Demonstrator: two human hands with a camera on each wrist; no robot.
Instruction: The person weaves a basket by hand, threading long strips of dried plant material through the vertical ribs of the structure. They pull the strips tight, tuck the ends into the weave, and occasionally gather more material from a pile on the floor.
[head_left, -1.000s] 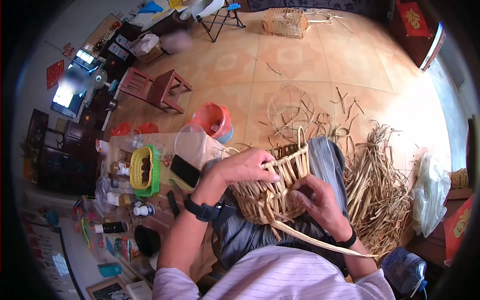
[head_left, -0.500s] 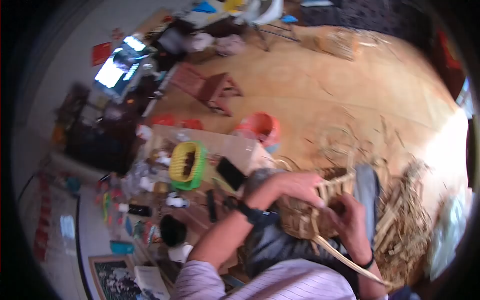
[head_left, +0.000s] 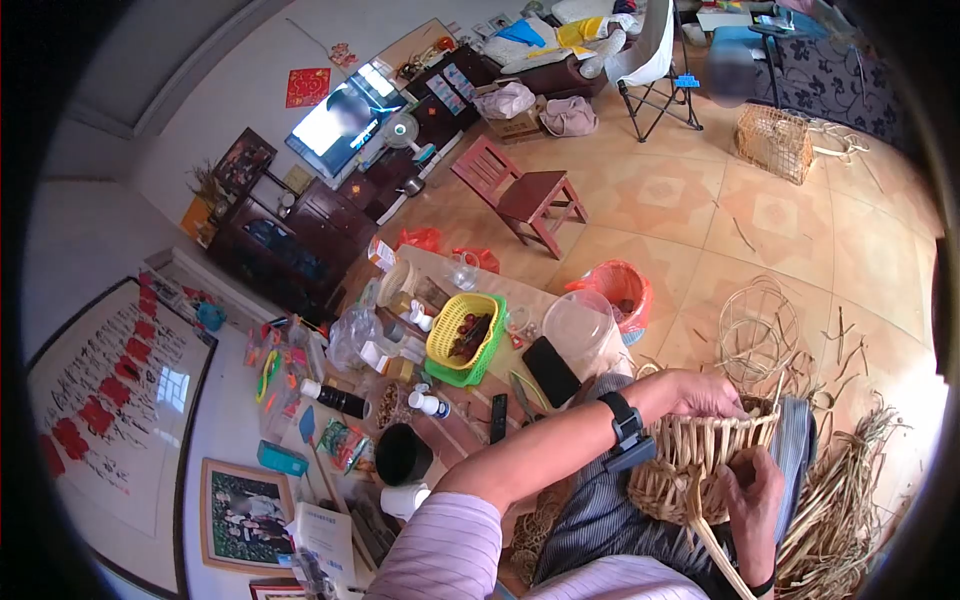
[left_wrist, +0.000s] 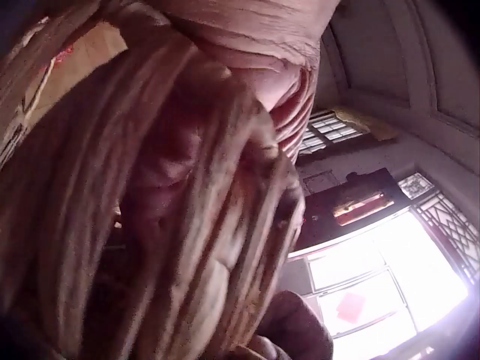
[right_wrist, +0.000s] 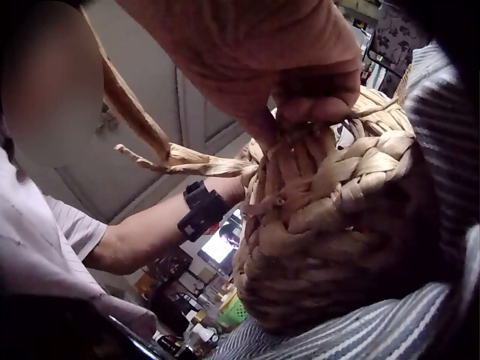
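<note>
A round basket of woven dried plant strips (head_left: 665, 478) sits on the person's lap, its open slatted top tilted away. My left hand (head_left: 706, 394) reaches over the rim; in the left wrist view its curled fingers (left_wrist: 161, 161) show through the upright strips, gripping the wall from inside. Against the outer wall, my right hand (head_left: 757, 495) pinches at the weave with thumb and fingers, as the right wrist view shows on the basket (right_wrist: 322, 225). The pinched tips are partly hidden. A long loose strip (head_left: 712, 545) hangs from the basket's side toward the right forearm.
A heap of dried strips (head_left: 845, 500) lies on the floor at the right, with coiled cane (head_left: 757, 325) beyond. At the left, a cluttered table holds a yellow basket (head_left: 452, 335), a phone (head_left: 551, 372) and bottles. A lined bucket (head_left: 622, 295) and wooden chair (head_left: 535, 195) stand beyond.
The head view has swung left, so the basket and hands sit farther right in it. The left hand has shifted from the basket's near side to over its rim; the right stays at the outer wall.
</note>
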